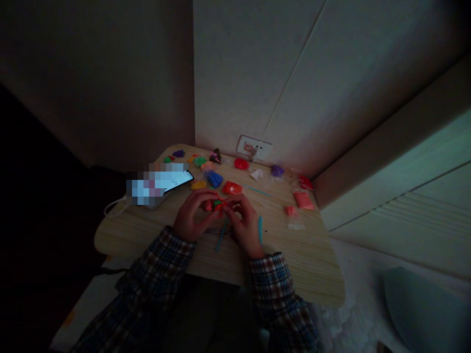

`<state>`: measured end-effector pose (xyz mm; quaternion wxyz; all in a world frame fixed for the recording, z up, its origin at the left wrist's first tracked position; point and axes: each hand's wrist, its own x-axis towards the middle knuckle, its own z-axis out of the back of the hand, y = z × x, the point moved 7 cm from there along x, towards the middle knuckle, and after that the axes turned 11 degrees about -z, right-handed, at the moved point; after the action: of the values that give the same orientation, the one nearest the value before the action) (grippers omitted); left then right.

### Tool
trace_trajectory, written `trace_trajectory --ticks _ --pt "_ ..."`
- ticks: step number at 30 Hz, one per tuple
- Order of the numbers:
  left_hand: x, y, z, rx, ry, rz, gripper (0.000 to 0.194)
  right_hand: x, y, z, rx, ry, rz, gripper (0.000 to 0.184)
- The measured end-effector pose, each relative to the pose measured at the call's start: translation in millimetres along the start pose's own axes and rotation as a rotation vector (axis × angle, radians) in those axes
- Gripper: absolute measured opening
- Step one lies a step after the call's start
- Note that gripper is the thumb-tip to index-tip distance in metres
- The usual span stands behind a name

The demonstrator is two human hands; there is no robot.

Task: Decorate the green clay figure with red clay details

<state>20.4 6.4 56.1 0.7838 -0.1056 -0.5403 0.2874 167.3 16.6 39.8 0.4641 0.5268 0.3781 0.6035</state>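
Note:
Over the middle of a small wooden table [301, 264], my left hand [191, 215] and my right hand [243, 223] meet around a small red clay piece with a green bit [217, 203]. Both hands have their fingers curled and pinch this clay from either side. Teal plastic modelling tools [222, 235] lie on the table under and beside my right hand. My sleeves are plaid.
A phone [172, 180] with a lit screen and a white cable lies at the table's left. Several coloured clay lumps and packets lie along the far edge, among them blue [215, 179], red [231, 188] and pink [303, 199]. A wall socket [253, 147] sits behind. The room is dim.

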Motion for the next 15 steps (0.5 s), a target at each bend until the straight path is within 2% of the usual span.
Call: trace_trajectory --ticks 15 --pt "1.3 -3.6 1.0 0.050 -0.005 -0.054 0.028 -0.1 2.5 -0.1 -0.017 -0.001 0.005 0.004"
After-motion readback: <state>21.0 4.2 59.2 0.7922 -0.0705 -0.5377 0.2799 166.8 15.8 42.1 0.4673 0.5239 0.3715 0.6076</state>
